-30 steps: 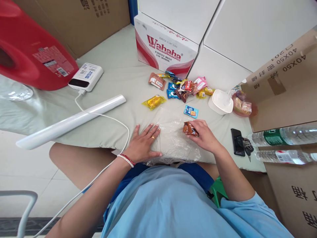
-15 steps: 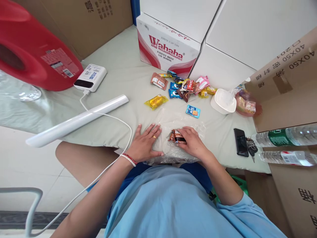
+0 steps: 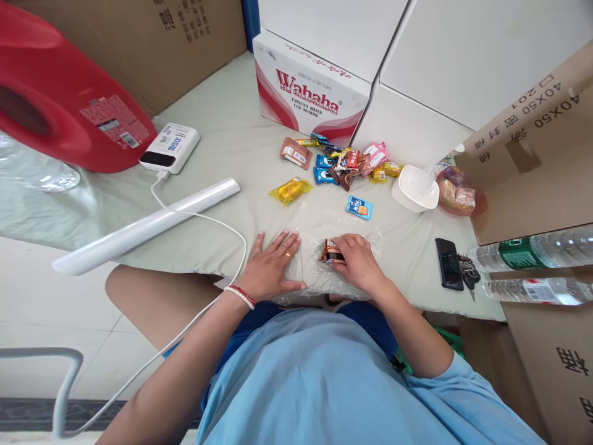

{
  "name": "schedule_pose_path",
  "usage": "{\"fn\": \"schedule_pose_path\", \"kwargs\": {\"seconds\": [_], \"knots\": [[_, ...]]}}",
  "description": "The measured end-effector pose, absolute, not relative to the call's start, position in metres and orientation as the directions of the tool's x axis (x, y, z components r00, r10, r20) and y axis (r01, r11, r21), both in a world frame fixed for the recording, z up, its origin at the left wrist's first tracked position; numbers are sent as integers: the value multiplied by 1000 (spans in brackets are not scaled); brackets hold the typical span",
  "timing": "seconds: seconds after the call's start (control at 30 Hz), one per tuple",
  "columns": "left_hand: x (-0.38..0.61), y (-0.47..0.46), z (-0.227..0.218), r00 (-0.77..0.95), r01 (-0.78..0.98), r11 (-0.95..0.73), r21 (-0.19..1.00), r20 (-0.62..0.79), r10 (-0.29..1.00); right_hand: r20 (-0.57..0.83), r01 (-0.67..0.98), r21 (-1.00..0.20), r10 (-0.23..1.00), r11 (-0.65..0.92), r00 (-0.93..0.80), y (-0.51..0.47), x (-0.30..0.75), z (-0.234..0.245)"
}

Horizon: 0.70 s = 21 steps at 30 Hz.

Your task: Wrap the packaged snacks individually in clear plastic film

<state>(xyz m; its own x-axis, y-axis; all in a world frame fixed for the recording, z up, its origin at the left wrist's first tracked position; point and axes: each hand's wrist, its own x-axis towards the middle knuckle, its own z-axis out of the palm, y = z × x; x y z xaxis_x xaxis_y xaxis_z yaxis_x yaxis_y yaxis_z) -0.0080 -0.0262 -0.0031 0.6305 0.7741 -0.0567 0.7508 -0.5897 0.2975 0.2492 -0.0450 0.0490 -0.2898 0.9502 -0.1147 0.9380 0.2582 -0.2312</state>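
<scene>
My left hand (image 3: 271, 264) lies flat with fingers spread on the left part of a clear plastic bag (image 3: 306, 238). My right hand (image 3: 359, 262) is closed round a brown-wrapped snack packet (image 3: 330, 251), resting over the same bag; part of the packet is hidden under my fingers. Just beyond the bag is a small blue snack packet (image 3: 359, 207). To its left sits a yellow snack packet (image 3: 291, 190). Farther back, a pile of mixed snack packets (image 3: 345, 162) leans near a brown packet (image 3: 295, 152).
A white tub (image 3: 416, 188), a reddish bowl (image 3: 479, 203) of snacks, a black phone (image 3: 448, 264) with keys and two bottles are at the right. A Wahaha box (image 3: 310, 93) stands behind. Left are a white tube light (image 3: 152, 222), a cable, a white device (image 3: 170, 148) and a red jug (image 3: 69, 93).
The right hand and the brown-wrapped packet have shifted very slightly. My left hand stays flat in the same place. The view has moved a little.
</scene>
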Motion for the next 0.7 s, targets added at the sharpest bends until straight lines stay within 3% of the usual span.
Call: {"fn": "schedule_pose_path", "kwargs": {"seconds": [0.17,0.33,0.43,0.6,0.7], "knots": [[-15,-24,-5,635,730,-582,358,-43,771,-101,932,-259,952,255,-288,-46,252,40],[-30,-23,-3,672,659,-593,462,-7,741,223,803,-422,907,421,-358,-68,270,52],[-40,-23,2,690,618,-596,513,9,724,363,703,-435,824,562,-434,-93,283,57],[-58,-23,14,801,510,-646,569,-40,597,236,794,-312,852,522,-468,-127,296,46],[-61,-25,16,807,534,-654,536,-90,584,159,826,-353,898,439,-409,-130,304,45]]}}
